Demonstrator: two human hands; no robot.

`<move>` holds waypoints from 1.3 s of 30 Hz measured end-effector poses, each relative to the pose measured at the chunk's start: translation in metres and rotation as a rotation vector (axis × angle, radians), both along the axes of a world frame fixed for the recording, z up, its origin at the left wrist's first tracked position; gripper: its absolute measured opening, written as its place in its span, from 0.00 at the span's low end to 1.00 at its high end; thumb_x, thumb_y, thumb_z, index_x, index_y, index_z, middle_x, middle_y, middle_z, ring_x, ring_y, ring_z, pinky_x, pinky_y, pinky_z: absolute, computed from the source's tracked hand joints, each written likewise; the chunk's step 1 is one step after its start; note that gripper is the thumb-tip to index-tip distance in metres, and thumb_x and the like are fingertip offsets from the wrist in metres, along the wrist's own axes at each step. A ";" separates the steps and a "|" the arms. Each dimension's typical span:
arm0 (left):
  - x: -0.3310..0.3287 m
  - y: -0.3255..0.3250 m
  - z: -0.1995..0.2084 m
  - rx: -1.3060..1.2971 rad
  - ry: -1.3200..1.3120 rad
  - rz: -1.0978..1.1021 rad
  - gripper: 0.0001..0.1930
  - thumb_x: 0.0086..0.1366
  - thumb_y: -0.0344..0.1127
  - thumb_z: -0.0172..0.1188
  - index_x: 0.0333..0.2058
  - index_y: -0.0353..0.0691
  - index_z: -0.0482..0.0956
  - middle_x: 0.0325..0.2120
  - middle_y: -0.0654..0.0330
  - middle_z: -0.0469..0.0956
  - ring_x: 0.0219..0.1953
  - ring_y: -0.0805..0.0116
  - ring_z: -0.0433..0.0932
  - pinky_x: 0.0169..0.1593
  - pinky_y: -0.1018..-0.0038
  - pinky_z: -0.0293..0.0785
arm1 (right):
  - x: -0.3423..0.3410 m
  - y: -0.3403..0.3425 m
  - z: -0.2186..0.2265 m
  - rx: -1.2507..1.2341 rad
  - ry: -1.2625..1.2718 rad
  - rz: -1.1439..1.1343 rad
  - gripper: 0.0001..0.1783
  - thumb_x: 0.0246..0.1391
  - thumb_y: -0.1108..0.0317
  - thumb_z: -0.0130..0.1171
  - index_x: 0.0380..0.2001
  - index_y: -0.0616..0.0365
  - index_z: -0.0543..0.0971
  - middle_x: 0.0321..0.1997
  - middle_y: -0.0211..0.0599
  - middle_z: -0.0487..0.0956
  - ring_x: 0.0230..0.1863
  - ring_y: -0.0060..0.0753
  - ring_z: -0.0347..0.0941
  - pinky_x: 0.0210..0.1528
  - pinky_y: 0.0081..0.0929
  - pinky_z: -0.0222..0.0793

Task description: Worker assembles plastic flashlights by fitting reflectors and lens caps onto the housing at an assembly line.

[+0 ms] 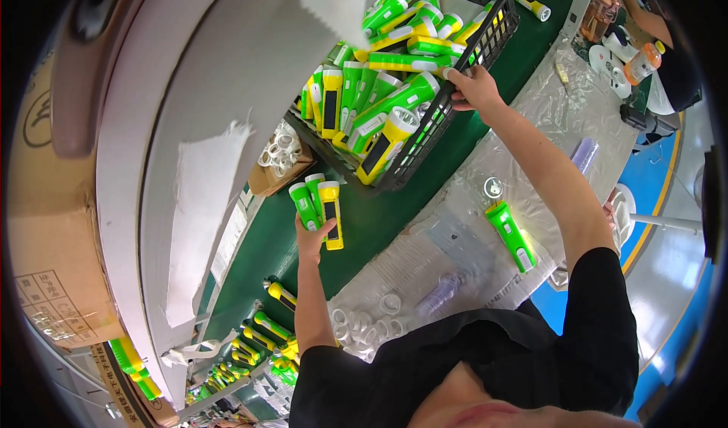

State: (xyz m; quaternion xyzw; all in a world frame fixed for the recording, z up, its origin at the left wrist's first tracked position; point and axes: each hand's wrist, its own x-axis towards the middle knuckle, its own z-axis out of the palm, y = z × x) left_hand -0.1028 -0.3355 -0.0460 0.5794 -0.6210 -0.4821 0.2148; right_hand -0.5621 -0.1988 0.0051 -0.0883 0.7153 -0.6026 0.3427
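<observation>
My left hand (311, 240) is closed round several flashlights: a yellow flashlight (331, 214) and two green ones, one of them this green flashlight (304, 205), all with white heads up. They are held just in front of a black plastic crate (434, 134). The crate is heaped with green and yellow flashlights lying at all angles, among them a yellow flashlight (385, 149) with a clear lens at the near corner. My right hand (478, 93) is closed on the crate's right rim, its fingertips beside a flashlight's end and partly hidden.
A carton of white rings (280, 151) stands left of the crate. On the plastic-covered bench (447, 238) lie an open green flashlight (511, 236) and clear rings (368, 326). More flashlights (258, 337) line the green belt (280, 253). Another person's arm (644, 15) shows at far right.
</observation>
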 end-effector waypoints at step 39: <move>-0.139 -0.057 0.113 0.249 0.109 -0.119 0.09 0.60 0.28 0.52 0.29 0.23 0.73 0.20 0.46 0.77 0.17 0.58 0.79 0.21 0.66 0.81 | -0.031 0.085 0.177 -0.153 -0.041 0.181 0.17 0.53 0.51 0.61 0.43 0.46 0.81 0.25 0.21 0.73 0.19 0.13 0.63 0.19 0.11 0.59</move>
